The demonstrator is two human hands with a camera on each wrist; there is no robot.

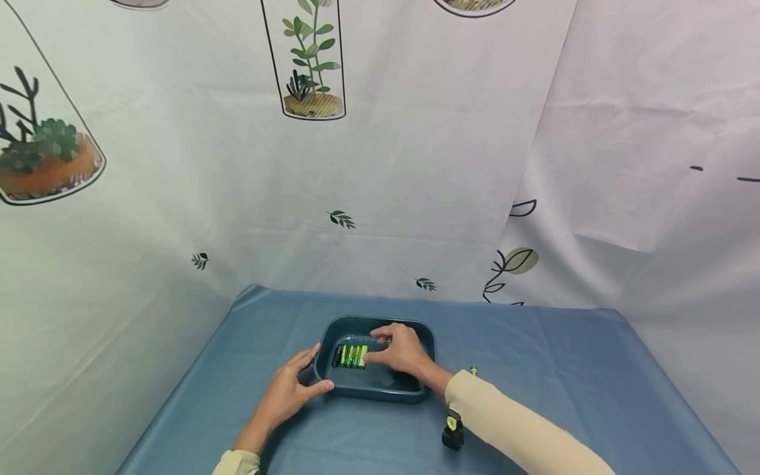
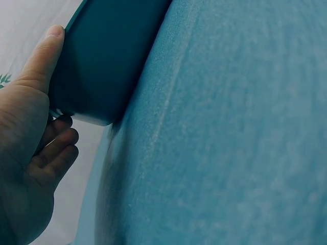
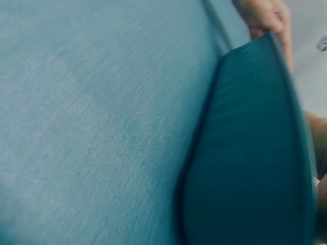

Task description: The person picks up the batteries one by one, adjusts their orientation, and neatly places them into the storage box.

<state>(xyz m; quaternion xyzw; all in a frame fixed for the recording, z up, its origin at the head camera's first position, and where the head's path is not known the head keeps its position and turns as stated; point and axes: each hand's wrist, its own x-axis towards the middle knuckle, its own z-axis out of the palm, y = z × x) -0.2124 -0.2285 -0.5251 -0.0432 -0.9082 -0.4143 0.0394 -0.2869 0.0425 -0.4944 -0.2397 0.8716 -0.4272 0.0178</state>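
Note:
A dark teal rectangular tray (image 1: 380, 394) sits on the blue-covered table. Inside it, left of the middle, several green and black batteries (image 1: 350, 356) lie side by side in a row. My left hand (image 1: 287, 392) holds the tray's near left corner, thumb on the front side and fingers along the left wall. In the left wrist view that thumb (image 2: 43, 61) lies against the tray wall (image 2: 107, 56). My right hand (image 1: 404, 353) reaches into the tray, thumb tip right at the rightmost battery and forefinger spread apart from it. Only the tray's outer wall (image 3: 250, 148) hides most of this hand in the right wrist view.
A blue cloth (image 1: 356, 439) covers the table. A black device (image 1: 453, 432) with a yellow-green patch shows by the right sleeve (image 1: 516, 422). Behind the table hangs a pale curtain (image 1: 386, 198) printed with plants.

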